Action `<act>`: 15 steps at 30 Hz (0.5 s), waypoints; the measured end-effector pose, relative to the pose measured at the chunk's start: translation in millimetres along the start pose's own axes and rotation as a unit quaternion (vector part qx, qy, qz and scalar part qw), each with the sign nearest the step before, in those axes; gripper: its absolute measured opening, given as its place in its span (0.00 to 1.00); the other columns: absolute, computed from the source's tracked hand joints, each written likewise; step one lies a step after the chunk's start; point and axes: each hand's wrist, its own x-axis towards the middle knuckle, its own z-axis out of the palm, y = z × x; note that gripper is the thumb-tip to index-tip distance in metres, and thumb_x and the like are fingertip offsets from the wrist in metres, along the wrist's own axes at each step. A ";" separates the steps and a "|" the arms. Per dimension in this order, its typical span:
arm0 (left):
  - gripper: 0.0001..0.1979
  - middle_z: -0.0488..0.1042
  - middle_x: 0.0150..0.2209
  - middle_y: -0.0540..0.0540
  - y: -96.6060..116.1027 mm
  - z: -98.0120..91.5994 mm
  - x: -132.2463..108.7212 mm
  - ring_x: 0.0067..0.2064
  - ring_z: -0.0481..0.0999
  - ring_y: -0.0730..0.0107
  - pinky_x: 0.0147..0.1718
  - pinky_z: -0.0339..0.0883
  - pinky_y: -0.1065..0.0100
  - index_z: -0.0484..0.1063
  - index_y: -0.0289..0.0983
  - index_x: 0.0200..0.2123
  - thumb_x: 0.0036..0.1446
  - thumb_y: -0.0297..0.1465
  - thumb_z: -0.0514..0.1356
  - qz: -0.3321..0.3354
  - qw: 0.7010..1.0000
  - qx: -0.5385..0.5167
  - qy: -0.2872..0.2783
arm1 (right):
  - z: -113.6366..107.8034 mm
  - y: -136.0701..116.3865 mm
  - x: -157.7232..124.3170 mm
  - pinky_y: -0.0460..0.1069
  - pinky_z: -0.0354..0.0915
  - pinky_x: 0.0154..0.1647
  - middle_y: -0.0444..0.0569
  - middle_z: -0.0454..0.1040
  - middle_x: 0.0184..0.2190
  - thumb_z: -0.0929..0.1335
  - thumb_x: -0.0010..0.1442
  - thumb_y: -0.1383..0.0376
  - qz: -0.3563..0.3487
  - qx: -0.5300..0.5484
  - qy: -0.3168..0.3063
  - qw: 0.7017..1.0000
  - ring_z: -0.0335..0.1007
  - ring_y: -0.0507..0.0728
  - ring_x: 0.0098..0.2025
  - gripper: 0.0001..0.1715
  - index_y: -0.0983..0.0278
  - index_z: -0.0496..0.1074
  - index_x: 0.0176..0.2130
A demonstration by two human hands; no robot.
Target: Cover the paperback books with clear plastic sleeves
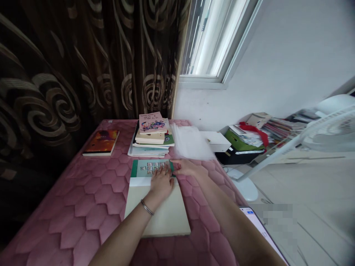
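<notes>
A large book [155, 212] with a green-and-white cover and a cream lower half lies flat on the pink quilted surface [83, 207] in front of me. My left hand [161, 181], a bracelet on its wrist, rests flat on the cover with fingers stretched out. My right hand [186, 168] is at the book's upper right corner, fingers pinched on the cover's edge.
A stack of several books [152, 135] stands beyond the large one. An orange book [101, 142] lies at the far left. Clear plastic sheets [191, 142] lie to the right. White box [217, 141], fan [327, 129], and cluttered papers [260, 131] are off the edge. Curtain behind.
</notes>
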 end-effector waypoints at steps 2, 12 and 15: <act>0.24 0.59 0.64 0.41 0.2 0.4 0.1 0.64 0.57 0.55 0.62 0.48 0.52 0.61 0.37 0.60 0.62 0.36 0.48 0.002 1.000 0.001 0.003 | 2.1 0.5 4.2 0.46 0.64 0.46 0.44 0.76 0.48 0.74 0.49 0.63 0.014 0.013 0.011 1.000 0.72 0.57 0.46 0.32 0.58 0.71 0.54; 0.25 0.60 0.64 0.40 0.8 1.3 -1.4 0.64 0.57 0.55 0.62 0.47 0.53 0.60 0.34 0.61 0.63 0.37 0.47 0.003 1.000 -0.005 0.011 | 17.2 -20.6 21.9 0.48 0.65 0.44 0.44 0.78 0.41 0.68 0.58 0.55 0.172 -0.008 0.134 0.976 0.73 0.57 0.45 0.13 0.55 0.76 0.41; 0.24 0.60 0.63 0.41 1.0 0.8 -1.5 0.64 0.57 0.55 0.63 0.47 0.53 0.61 0.34 0.60 0.63 0.37 0.47 0.002 1.000 -0.005 0.010 | 18.7 -24.3 21.5 0.48 0.65 0.42 0.46 0.78 0.40 0.67 0.59 0.55 0.181 -0.012 0.141 0.973 0.73 0.58 0.44 0.12 0.57 0.75 0.41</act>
